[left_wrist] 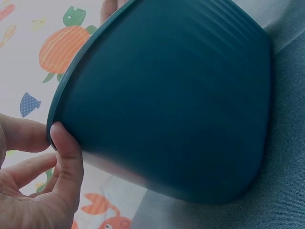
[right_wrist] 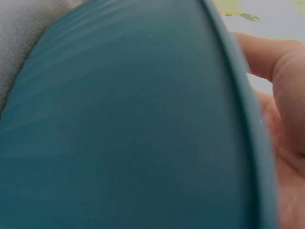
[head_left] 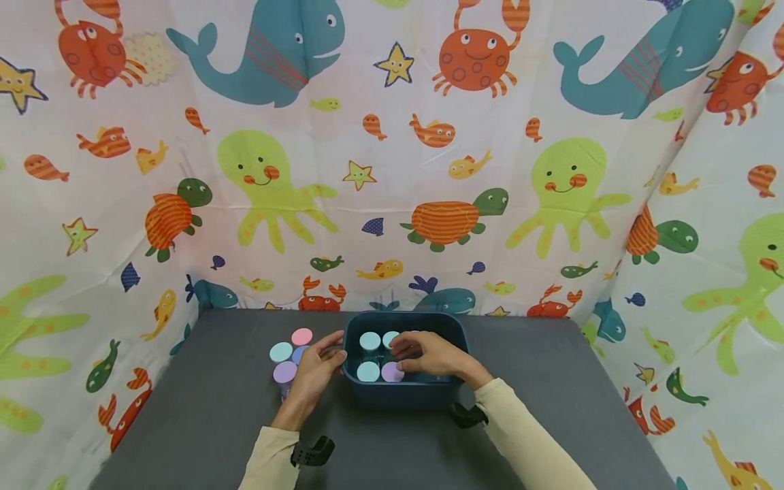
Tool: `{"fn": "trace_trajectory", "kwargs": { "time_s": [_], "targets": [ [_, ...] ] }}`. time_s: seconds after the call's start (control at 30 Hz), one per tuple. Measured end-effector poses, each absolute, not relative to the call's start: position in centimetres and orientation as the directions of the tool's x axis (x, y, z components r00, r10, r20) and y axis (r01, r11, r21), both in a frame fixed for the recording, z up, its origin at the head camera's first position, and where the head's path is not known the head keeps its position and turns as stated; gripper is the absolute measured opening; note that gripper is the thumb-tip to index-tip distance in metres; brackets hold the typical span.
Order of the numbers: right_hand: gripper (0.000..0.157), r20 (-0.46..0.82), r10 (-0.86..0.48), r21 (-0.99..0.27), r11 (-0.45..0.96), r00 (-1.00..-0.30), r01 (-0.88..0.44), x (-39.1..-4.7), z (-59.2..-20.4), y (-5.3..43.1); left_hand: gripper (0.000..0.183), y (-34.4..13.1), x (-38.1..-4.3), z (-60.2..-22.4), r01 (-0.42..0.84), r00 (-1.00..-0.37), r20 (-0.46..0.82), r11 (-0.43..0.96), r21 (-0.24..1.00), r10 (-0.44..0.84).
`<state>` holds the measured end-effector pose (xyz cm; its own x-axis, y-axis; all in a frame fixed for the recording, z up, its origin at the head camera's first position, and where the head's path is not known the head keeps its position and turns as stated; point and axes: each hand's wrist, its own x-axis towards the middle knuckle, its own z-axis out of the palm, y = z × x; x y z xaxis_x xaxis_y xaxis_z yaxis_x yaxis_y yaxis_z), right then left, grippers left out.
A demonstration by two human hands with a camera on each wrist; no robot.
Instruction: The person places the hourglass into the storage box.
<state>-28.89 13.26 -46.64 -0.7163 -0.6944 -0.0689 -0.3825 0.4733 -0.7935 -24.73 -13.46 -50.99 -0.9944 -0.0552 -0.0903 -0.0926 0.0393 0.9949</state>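
Note:
A dark teal plastic bin (head_left: 404, 395) stands on the table, its side filling much of both wrist views. My left hand (head_left: 316, 371) pinches the rim at its left end, the thumb (left_wrist: 69, 157) outside and a finger inside. My right hand (head_left: 431, 354) reaches over the near rim into the bin with bent fingers. Whether it grips anything there is hidden. Round-lidded containers stand inside: a mint lid (head_left: 370, 341) and another mint lid (head_left: 390, 339) at the back, a third mint lid (head_left: 368, 371) and a lilac lid (head_left: 392, 371) in front, beside my right fingers.
Left of the bin, close to my left hand, several more lidded containers cluster: a pink lid (head_left: 302, 336), a mint lid (head_left: 280, 352), a blue lid (head_left: 299, 354) and a lilac lid (head_left: 284, 372). The dark grey table (head_left: 520, 367) meets a sea-animal curtain (head_left: 392, 204) behind and at the sides.

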Motion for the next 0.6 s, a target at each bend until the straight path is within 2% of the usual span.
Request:
{"fn": "trace_trajectory", "kwargs": {
  "time_s": [0.2, 0.37, 0.6],
  "targets": [
    [0.032, 0.078, -0.599, -0.793, 0.447, -0.797, -0.414, -27.9, -45.8, 14.4, 0.045, -13.4, -24.7, -50.8, -0.101, -0.994, -0.098, 0.047, 0.994, -0.052],
    [0.027, 0.151, -0.430, -0.804, 0.471, -0.890, -0.364, -27.1, -45.3, 15.6, 0.046, -13.4, -24.7, -50.7, -0.101, -0.994, -0.100, 0.039, 0.994, -0.049],
    [0.027, 0.243, -0.217, -0.816, 0.482, -0.946, -0.320, -26.7, -45.4, 17.6, 0.045, -13.4, -24.7, -50.7, -0.107, -0.993, -0.105, 0.036, 0.994, -0.056]
  ]
}}
